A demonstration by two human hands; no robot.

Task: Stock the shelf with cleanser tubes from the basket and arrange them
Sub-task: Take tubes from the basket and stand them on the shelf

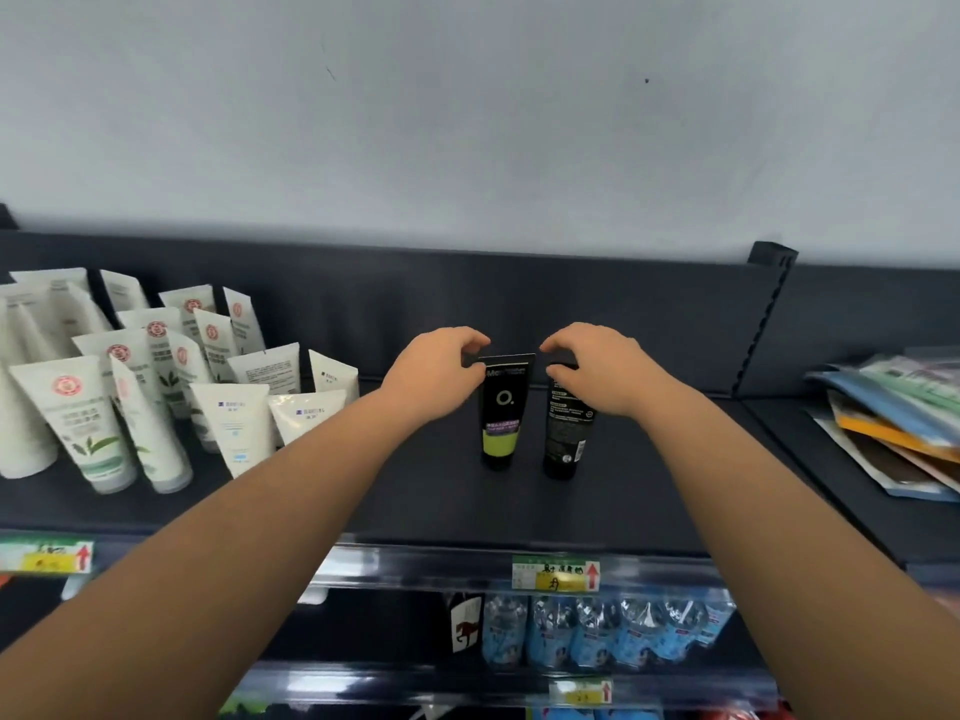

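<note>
Two black cleanser tubes stand cap-down near the middle of the dark shelf (613,506). The left tube (502,414) has a lime-green band and faces front; my left hand (434,374) pinches its flat top edge. The right tube (567,431) shows its back label with small print; my right hand (597,368) grips its top. The two tubes stand close together without touching. No basket is in view.
Several white cleanser tubes (91,423) crowd the shelf's left part. A stack of flat packets (893,423) lies on the neighbouring shelf at the right, past a dark upright (763,324). Price tags (556,573) line the front rail; blue packs (597,636) fill the shelf below.
</note>
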